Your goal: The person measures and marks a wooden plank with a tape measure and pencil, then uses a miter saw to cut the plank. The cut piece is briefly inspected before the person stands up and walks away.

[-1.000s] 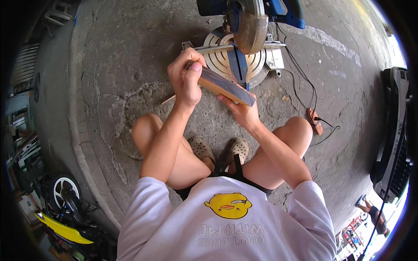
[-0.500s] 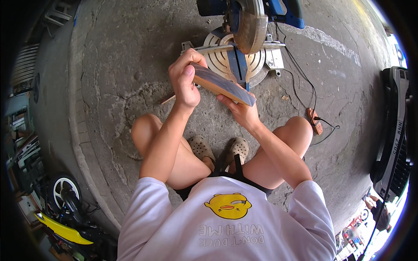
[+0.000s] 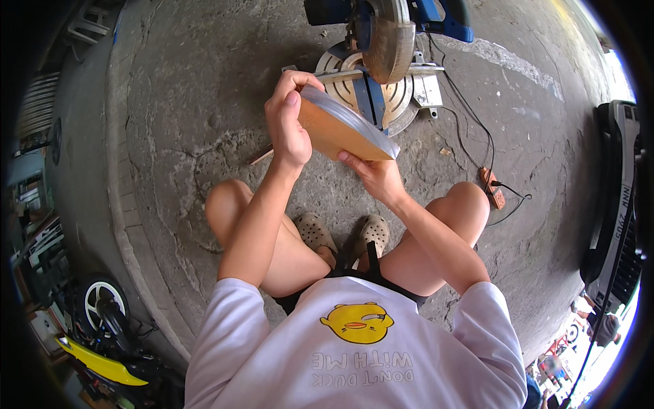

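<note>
The board (image 3: 344,128) lies between both hands, with the saw (image 3: 381,61) seemingly just behind it.

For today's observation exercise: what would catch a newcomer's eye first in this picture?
First, the flat tan wooden board with a pale edge, held at the picture's centre between the left hand and the right hand. Just beyond it stands the blue mitre saw with a round metal base on the cracked grey concrete floor.

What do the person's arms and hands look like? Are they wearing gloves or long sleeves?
No gloves and no long sleeves. The left hand and the right hand are both bare, with no rings, watch or bracelet that shows. The forearms are bare too. Short white sleeves of a T-shirt cover only the upper arms near the shoulders.
</note>
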`<state>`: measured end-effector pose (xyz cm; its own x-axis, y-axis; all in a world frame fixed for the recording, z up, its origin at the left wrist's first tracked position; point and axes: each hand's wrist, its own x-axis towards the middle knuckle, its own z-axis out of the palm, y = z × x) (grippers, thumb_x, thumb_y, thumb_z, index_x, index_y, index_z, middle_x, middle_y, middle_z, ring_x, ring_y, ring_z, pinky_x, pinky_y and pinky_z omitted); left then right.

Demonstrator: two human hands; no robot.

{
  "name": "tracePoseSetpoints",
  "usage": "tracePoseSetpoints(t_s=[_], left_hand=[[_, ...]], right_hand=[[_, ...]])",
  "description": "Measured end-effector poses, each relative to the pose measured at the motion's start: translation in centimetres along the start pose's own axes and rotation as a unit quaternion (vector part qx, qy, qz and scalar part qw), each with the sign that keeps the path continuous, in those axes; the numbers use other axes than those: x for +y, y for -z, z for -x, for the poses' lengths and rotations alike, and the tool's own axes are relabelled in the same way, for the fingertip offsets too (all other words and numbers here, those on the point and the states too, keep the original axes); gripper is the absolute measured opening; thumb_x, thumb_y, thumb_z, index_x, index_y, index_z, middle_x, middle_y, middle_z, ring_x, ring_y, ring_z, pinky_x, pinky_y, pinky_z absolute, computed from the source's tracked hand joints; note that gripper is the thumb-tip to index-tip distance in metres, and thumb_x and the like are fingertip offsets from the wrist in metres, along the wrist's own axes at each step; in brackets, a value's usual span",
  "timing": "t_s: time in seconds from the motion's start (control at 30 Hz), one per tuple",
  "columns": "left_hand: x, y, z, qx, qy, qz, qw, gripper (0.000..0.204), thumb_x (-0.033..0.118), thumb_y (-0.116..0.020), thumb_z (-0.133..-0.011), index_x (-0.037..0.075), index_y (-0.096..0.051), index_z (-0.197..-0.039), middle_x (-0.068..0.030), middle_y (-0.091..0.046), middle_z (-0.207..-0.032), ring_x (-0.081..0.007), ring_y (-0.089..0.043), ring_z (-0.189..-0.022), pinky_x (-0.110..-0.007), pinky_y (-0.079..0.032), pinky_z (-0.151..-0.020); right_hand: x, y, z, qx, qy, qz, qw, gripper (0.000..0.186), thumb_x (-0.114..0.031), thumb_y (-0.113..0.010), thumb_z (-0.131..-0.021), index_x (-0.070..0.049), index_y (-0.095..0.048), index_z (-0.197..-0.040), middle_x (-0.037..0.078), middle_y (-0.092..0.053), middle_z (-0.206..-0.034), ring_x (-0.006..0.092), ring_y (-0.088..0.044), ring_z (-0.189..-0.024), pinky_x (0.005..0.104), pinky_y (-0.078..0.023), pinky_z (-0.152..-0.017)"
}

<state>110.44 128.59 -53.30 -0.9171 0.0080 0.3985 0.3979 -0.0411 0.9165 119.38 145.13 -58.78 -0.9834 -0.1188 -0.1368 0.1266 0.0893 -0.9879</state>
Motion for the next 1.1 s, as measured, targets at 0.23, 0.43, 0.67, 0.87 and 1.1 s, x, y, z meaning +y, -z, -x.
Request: tracePoseSetpoints(t_s=[0.23, 0.43, 0.67, 0.87, 1.1], left_hand=[[-1.6, -0.3, 0.3, 0.006, 0.04, 0.039, 0.998, 0.022, 0.014, -0.046, -0.093, -0.001, -0.049, -0.11, -0.0063, -0.051, -0.097, -0.0118, -0.047, -0.087, -0.028, -0.041, -0.081], [-2.1, -0.4, 0.0, 0.011, 0.046, 0.048, 0.998, 0.023, 0.014, -0.045, -0.092, -0.001, -0.049, -0.109, -0.008, -0.052, -0.098, -0.0129, -0.048, -0.087, -0.029, -0.041, -0.082], [-0.9, -0.5, -0.3, 0.004, 0.025, 0.067, 0.997, 0.028, 0.023, -0.047, -0.09, 0.001, -0.048, -0.107, -0.0106, -0.054, -0.096, -0.0139, -0.051, -0.089, -0.03, -0.043, -0.081], [0.2, -0.3, -0.3, -0.049, -0.017, 0.063, 0.997, 0.036, 0.028, -0.049, -0.086, 0.003, -0.046, -0.11, -0.0142, -0.056, -0.095, -0.0165, -0.054, -0.085, -0.033, -0.046, -0.08], [1.1, 1.2, -0.3, -0.177, -0.011, 0.004, 0.984, 0.033, 0.016, -0.062, -0.083, 0.0, -0.052, -0.109, -0.0128, -0.058, -0.1, -0.0169, -0.056, -0.09, -0.033, -0.047, -0.084]], right_hand=[[0.8, -0.2, 0.3, -0.022, -0.061, -0.073, 0.995, 0.031, -0.015, -0.072, -0.094, 0.0, -0.062, -0.12, 0.005, -0.069, -0.105, 0.0105, -0.062, -0.094, 0.0296, -0.053, -0.078], [1.0, 0.0, 0.0, -0.004, -0.039, -0.046, 0.998, 0.034, -0.018, -0.073, -0.092, 0.002, -0.062, -0.117, 0.009, -0.071, -0.101, 0.0128, -0.064, -0.089, 0.0322, -0.056, -0.076], [0.4, 0.0, -0.2, 0.018, -0.024, -0.016, 0.999, 0.033, -0.02, -0.075, -0.091, 0.0, -0.065, -0.115, 0.009, -0.071, -0.096, 0.0135, -0.064, -0.082, 0.0316, -0.054, -0.072], [0.6, 1.0, -0.8, 0.028, -0.007, -0.025, 0.999, 0.033, -0.024, -0.076, -0.09, -0.002, -0.066, -0.113, 0.009, -0.07, -0.092, 0.0151, -0.062, -0.079, 0.0321, -0.051, -0.072], [0.4, 2.8, -2.0, -0.022, -0.005, -0.015, 1.0, 0.035, -0.023, -0.074, -0.091, -0.004, -0.064, -0.118, 0.003, -0.067, -0.101, 0.0117, -0.058, -0.092, 0.0294, -0.05, -0.083]])
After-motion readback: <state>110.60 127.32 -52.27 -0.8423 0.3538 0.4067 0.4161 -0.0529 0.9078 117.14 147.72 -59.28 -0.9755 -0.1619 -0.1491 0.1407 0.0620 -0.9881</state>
